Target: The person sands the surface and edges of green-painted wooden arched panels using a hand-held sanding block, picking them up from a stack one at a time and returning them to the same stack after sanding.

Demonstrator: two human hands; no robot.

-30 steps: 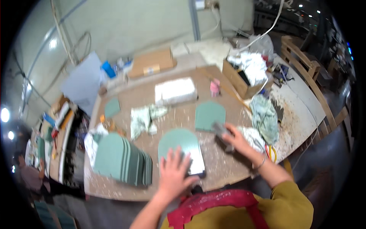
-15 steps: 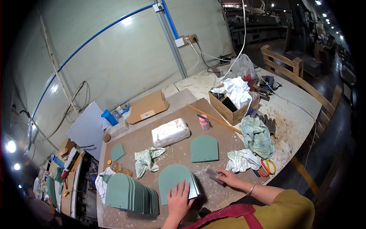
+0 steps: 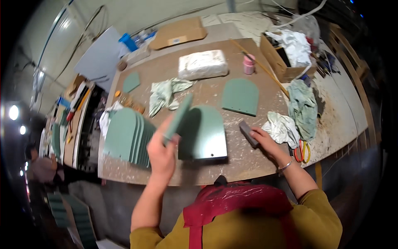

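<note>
Since half a second ago, left hand [image 3: 162, 155] up from lying flat on the middle stack [image 3: 209, 130]; it now grips a green panel [image 3: 179, 118] raised on edge. Right hand [image 3: 265, 139] has kept its grey block [image 3: 248, 133].

Nearest: my red apron [image 3: 236, 199], at the table's [image 3: 244, 168] near edge. My left fingers are closed on the raised panel's near end; the panel tilts, its top leaning right, over the left side of the middle stack. Contact between panel and stack: cannot tell. The stack's top panel is round at its far end and straight at its near end, with glare on its right side. My right hand is narrow around the block, at the table's near right, well apart from the middle stack.

Left of my left hand, the left stack [image 3: 120, 135] of like panels, fanned toward the right. Near right, red and yellow handle loops [image 3: 298, 152] beside a white cloth [image 3: 281, 128].

Farther: a single green panel [image 3: 240, 95] lying flat, right of centre; a crumpled pale cloth [image 3: 163, 95], left of centre. Beyond these, a white wrapped bundle [image 3: 203, 64] and, to its right, a pink bottle [image 3: 248, 65]. Far right, an open box [image 3: 286, 74] holding white material. Farthest, flat brown cardboard [image 3: 182, 33] near the wall.
</note>
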